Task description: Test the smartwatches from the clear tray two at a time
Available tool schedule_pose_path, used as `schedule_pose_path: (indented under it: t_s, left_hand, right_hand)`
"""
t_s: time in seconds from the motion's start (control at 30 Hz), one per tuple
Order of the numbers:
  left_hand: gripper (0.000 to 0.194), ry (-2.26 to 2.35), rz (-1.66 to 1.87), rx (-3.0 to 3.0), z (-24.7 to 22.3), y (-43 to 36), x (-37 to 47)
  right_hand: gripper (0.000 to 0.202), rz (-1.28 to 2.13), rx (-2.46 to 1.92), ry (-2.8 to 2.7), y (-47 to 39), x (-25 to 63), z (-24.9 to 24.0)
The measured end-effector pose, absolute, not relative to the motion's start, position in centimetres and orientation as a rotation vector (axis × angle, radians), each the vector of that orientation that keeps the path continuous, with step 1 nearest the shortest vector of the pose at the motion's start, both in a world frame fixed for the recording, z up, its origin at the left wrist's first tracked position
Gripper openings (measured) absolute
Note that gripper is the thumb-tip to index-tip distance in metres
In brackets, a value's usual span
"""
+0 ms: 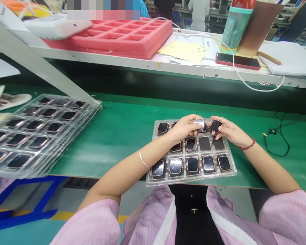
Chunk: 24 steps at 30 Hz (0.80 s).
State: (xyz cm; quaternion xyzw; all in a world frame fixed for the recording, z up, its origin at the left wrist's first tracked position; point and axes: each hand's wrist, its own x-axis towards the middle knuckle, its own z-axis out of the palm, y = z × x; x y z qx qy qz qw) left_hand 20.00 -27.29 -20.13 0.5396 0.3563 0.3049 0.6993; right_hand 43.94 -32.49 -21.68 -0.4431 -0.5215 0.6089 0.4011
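A clear plastic tray [192, 177] lies at the front edge of the green bench, with square watch cases in many of its pockets. Above its far side, my left hand [186, 128] pinches a watch case [199, 124] whose face catches the light. My right hand [231, 131] grips a second watch case [215, 126] with a dark face, just to the right of the first. Two pockets in the middle row, below my right hand, hold no watch case. My left forearm and hand cover part of the tray's left side.
To the left, a stack of clear trays [73, 134] carries more watch cases. A shelf behind holds a red foam tray [148, 44], papers, a phone [238, 61] and a teal cup [236, 29]. A black cable [287, 146] lies on the right.
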Motion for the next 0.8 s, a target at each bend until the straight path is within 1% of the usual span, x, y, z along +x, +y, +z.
schedule_pose_path:
  t_s: [0.1,0.27,0.37,0.5,0.67,0.8]
  left_hand:
    - [0.031,0.777,0.691,1.171,-20.4,-27.1,19.5]
    - [0.045,0.795,0.665,1.094,-20.3,-27.3,18.8]
    - [0.051,0.774,0.628,1.044,-20.4,-27.2,18.5]
    - [0.053,0.735,0.588,1.032,-20.7,-27.0,18.3]
    - [0.059,0.673,0.578,1.026,-20.5,-27.3,18.2]
    - [0.064,0.627,0.576,1.122,-20.2,-27.5,18.2]
  right_hand:
    - [0.055,1.637,-1.035,-1.271,-32.2,43.8,-21.8]
    - [0.042,1.747,-0.932,-1.152,-31.2,43.4,-22.1]
    - [0.048,1.798,-0.905,-1.071,-30.9,43.7,-22.1]
    - [0.055,1.831,-0.860,-1.068,-30.9,44.1,-22.1]
    - [0.054,1.839,-0.843,-1.121,-31.0,44.2,-21.9]
    - [0.052,1.748,-0.845,-1.237,-31.3,43.8,-21.8]
